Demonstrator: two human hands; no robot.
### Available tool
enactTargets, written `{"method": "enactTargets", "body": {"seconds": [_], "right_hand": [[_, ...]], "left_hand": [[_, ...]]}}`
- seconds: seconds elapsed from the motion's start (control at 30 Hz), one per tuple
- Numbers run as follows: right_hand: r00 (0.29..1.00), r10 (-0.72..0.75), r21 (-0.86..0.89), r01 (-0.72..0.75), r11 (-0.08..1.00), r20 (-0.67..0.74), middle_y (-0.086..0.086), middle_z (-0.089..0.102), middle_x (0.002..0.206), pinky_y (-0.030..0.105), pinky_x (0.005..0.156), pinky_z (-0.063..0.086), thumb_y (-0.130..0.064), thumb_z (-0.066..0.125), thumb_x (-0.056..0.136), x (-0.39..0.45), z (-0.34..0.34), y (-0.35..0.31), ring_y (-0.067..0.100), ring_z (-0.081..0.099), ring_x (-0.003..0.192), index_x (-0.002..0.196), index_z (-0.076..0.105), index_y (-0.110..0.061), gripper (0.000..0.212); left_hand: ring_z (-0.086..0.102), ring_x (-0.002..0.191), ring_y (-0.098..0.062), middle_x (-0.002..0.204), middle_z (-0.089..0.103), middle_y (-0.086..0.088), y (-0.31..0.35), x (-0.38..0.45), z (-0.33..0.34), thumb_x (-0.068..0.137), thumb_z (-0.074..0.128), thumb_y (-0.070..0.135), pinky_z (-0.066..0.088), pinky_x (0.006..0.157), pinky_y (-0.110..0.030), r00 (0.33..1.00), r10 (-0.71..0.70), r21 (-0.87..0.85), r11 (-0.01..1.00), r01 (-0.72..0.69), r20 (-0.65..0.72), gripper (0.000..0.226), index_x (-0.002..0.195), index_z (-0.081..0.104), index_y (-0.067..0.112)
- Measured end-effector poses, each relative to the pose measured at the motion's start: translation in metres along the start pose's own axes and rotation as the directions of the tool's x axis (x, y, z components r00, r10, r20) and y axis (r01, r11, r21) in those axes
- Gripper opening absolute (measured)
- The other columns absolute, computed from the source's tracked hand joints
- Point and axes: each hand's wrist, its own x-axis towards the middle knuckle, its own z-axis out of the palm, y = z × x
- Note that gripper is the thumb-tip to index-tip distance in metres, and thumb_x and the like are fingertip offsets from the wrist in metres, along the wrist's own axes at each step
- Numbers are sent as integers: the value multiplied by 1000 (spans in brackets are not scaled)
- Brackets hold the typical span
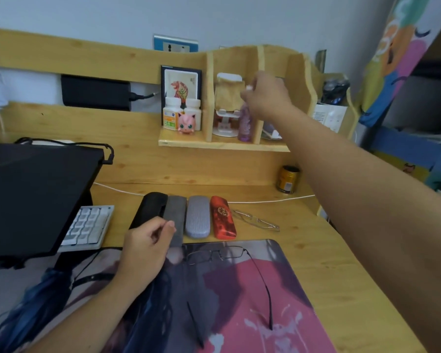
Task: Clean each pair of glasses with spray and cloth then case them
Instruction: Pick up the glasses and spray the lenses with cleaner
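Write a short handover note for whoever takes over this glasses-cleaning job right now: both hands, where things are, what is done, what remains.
Right hand is up at the shelf on the top of the purple spray bottle.
Left hand rests by the dark grey case, holding nothing clearly visible.
Dark-framed glasses lie open on the desk mat; thin-framed glasses lie beside the red case.
All four cases look closed.
Left: spray, wipe, case both pairs. No cloth visible.
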Motion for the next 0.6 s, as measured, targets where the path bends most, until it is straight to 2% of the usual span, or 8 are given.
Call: {"method": "enactTargets", "body": {"seconds": [0.1, 0.17, 0.23, 0.3, 0.4, 0.5, 0.57, 0.6], "right_hand": [[996, -63, 257, 78, 963, -68, -8, 58, 85, 35, 77, 50, -37, 64, 94, -35, -12, -9, 14, 59, 84, 106, 61, -11, 28], [996, -71, 385, 88, 919, -58, -6, 59, 80, 31, 68, 48, -36, 66, 93, -70, -11, -9, 9, 55, 72, 102, 63, -9, 28], [995, -86, 501, 52, 864, 46, 0, 59, 77, 30, 59, 45, -33, 69, 93, -114, 3, -4, 10, 53, 63, 97, 64, -7, 27], [977, -113, 609, -23, 793, 183, 0, 57, 74, 26, 54, 43, -27, 72, 91, -163, 25, 4, 11, 52, 57, 92, 63, -9, 20], [954, -147, 735, -98, 671, 261, 2, 59, 69, 29, 52, 47, -14, 76, 89, -228, 59, 17, 16, 57, 58, 85, 61, -11, 15], [954, -122, 819, -166, 550, 275, 15, 66, 72, 30, 51, 52, -7, 71, 91, -257, 71, 26, 18, 62, 56, 89, 59, -2, 14], [957, -116, 825, -163, 541, 266, 20, 65, 76, 29, 53, 51, -7, 71, 92, -261, 72, 31, 15, 60, 57, 91, 59, 2, 15], [960, -125, 818, -141, 558, 251, 17, 65, 76, 28, 55, 49, -9, 72, 92, -261, 72, 33, 12, 58, 59, 91, 61, 0, 14]], "left_hand": [[51, 52, -26, 54, 52, -5, 2, -2, 1, 100, 59, 23, 45, 53, -45, 1000, 11, 18, 1000, -11, 10, 29, 71, 64, 17], [56, 59, -18, 62, 57, 2, 4, -4, 2, 100, 58, 21, 48, 59, -45, 999, 34, 37, 999, -33, -20, 23, 78, 67, 20], [62, 79, -14, 82, 65, 9, 12, -7, 0, 101, 55, 22, 50, 68, -31, 994, 69, 29, 997, -67, -87, 16, 94, 68, 24], [62, 99, -9, 105, 66, 7, 22, -10, -3, 102, 51, 30, 47, 81, -16, 986, 140, 16, 990, -139, -91, 21, 115, 66, 23], [58, 118, -6, 122, 61, 12, 32, -21, -2, 98, 54, 41, 43, 98, -16, 968, 237, 27, 971, -240, 84, 44, 135, 59, 18], [60, 111, -5, 116, 61, 20, 37, -31, 9, 95, 60, 45, 49, 94, -26, 957, 230, 98, 963, -250, 178, 42, 134, 60, 28], [63, 100, -7, 107, 64, 15, 38, -32, 13, 95, 63, 44, 52, 84, -32, 963, 200, 110, 969, -221, 178, 37, 129, 62, 30], [63, 95, -8, 103, 63, 14, 38, -31, 12, 95, 62, 43, 51, 79, -32, 959, 212, 117, 964, -237, 188, 34, 126, 62, 31]]}}
